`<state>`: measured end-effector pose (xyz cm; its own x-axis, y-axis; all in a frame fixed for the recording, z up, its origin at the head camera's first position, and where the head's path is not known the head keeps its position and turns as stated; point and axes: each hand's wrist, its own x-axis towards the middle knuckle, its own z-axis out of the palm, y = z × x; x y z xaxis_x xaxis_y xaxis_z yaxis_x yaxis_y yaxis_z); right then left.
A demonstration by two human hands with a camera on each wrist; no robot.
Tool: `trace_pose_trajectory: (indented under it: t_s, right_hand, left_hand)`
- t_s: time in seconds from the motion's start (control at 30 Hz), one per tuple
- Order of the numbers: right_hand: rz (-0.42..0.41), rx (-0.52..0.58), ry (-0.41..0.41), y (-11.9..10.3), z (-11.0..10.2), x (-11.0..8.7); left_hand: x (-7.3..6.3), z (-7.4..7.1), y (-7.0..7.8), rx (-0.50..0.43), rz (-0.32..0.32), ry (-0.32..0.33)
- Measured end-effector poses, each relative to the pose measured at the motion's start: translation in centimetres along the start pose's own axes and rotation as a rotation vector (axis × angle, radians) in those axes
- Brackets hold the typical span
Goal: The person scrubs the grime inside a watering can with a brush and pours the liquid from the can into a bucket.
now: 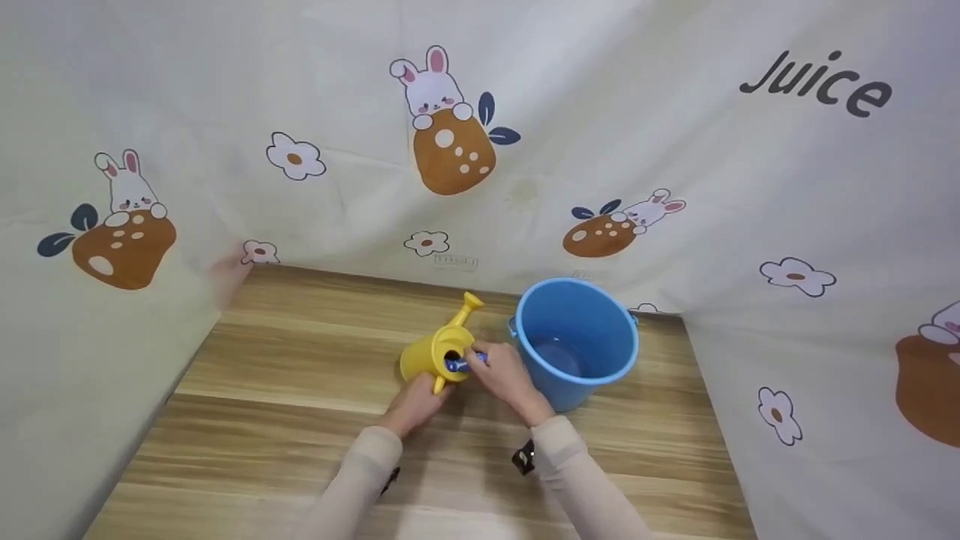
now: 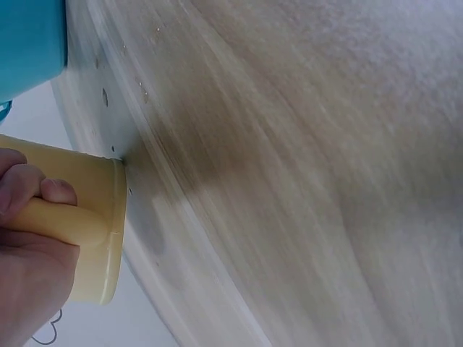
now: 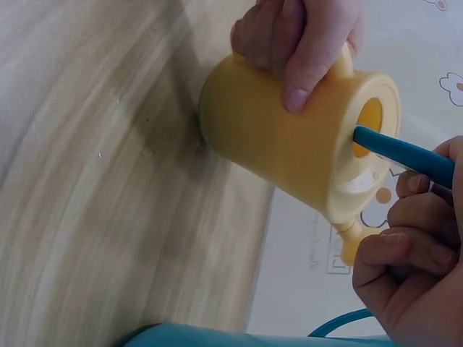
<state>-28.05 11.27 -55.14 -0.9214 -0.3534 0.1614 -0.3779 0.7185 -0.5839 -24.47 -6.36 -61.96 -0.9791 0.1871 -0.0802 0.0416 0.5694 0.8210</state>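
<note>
My left hand [image 1: 417, 403] has its fingers wrapped round the handle of a yellow watering can [image 1: 418, 358]. In the left wrist view the can's base [image 2: 108, 267] shows close over the wooden surface. The can's open top tilts toward my right hand [image 1: 504, 369], and its spout [image 1: 463, 313] points away from me. My right hand holds a slim blue stick-like handle [image 3: 409, 154] between thumb and fingers. Its far end goes in through the can's round opening [image 3: 370, 116], so the tip is hidden inside and I cannot tell what kind of tool it is.
Close to the right of the watering can stands a large blue bucket [image 1: 628, 364] with a side handle. Wood-grain flooring [image 1: 262, 442] lies beneath everything, with small drops [image 2: 143, 92] on it. A pale cloth [image 1: 337, 217] printed with rabbits and flowers rises behind and on both sides.
</note>
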Motion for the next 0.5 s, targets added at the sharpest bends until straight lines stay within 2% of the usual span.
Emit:
trace_pose_trajectory:
  t_s: [0.27,0.5]
  right_hand:
    - [-0.041,0.108,0.036,0.4,-0.3,-0.5]
    - [-0.009,0.195,0.040,0.3,-1.2,-0.7]
  left_hand:
    - [0.0,0.0,0.0,-0.025,0.000,0.015]
    - [0.0,-0.2,-0.2,-0.056,-0.027,0.023]
